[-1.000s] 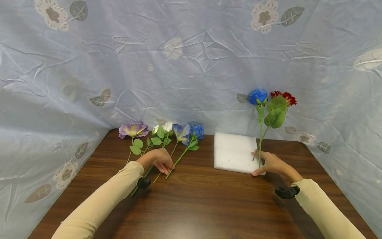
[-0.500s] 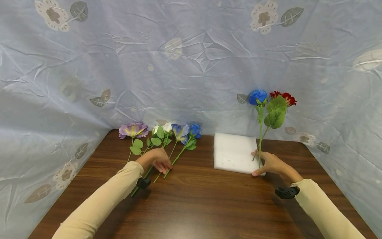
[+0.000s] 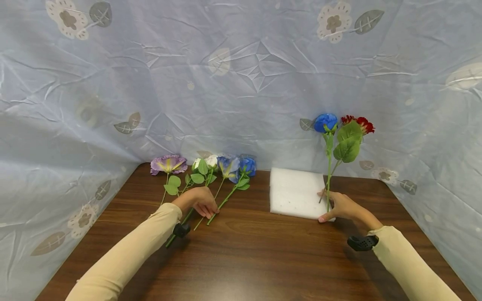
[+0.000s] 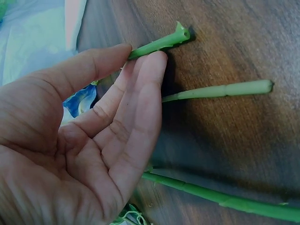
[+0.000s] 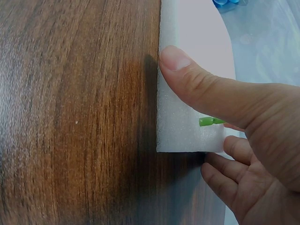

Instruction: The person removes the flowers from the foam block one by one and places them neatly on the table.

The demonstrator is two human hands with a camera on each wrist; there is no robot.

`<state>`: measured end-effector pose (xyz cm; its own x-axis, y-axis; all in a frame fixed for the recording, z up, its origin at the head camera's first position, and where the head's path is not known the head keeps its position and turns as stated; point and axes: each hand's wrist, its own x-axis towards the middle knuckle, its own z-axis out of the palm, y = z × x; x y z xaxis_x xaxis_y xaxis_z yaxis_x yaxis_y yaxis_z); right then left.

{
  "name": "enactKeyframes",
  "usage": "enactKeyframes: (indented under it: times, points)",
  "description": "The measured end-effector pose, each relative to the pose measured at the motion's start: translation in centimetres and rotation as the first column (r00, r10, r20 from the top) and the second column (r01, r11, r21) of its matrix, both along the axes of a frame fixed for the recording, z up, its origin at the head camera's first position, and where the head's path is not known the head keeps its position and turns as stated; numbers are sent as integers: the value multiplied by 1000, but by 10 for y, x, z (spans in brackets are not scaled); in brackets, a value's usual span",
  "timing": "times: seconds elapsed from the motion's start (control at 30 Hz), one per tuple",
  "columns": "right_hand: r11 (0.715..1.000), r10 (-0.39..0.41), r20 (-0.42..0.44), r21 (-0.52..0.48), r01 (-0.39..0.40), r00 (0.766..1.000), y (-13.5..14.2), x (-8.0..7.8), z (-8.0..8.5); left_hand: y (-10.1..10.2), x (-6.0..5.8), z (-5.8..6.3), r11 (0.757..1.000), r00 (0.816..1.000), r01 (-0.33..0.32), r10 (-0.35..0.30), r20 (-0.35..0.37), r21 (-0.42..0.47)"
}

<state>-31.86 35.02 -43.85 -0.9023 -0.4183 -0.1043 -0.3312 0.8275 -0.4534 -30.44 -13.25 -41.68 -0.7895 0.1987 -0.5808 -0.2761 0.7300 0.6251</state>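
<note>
My left hand point(image 3: 205, 204) pinches the lower stem of a blue rose point(image 3: 247, 165) between thumb and fingertips. In the left wrist view, the cut end of the rose stem point(image 4: 171, 41) pokes out past the fingertips, close over the table. A white foam block point(image 3: 293, 194) lies right of centre, held at its right end by my right hand point(image 3: 342, 205). The thumb point(image 5: 176, 58) presses on the block's front edge while the other fingers lie around its right end. Standing up from the block are a second blue flower point(image 3: 325, 122) and a red flower point(image 3: 364, 124).
Left of the rose lie a blue-violet flower point(image 3: 228, 166), white flowers point(image 3: 211, 161) and a purple flower point(image 3: 168, 164), stems toward the front. Two stems run beneath or beside my left hand. A patterned cloth point(image 3: 256, 83) hangs behind the brown table point(image 3: 248, 255).
The pinched blue rose and left hand shifted slightly left, then back right. My right hand, the foam block and its upright flowers stay in place.
</note>
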Motion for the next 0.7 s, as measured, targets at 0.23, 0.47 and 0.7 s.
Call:
enactKeyframes:
  times: [0.23,0.47,0.7]
  points:
    - [1000,-5,12,-7,5,1000,0,0,0,1,0,2,1000,1000,12,-12,-5,11]
    - [1000,-1,11,-9,2,1000,0,0,0,1,-2,0,1000,1000,15,-15,-13,9]
    - [1000,0,17,-12,1,1000,0,1,1,1,-4,-2,1000,1000,4,-4,-14,18]
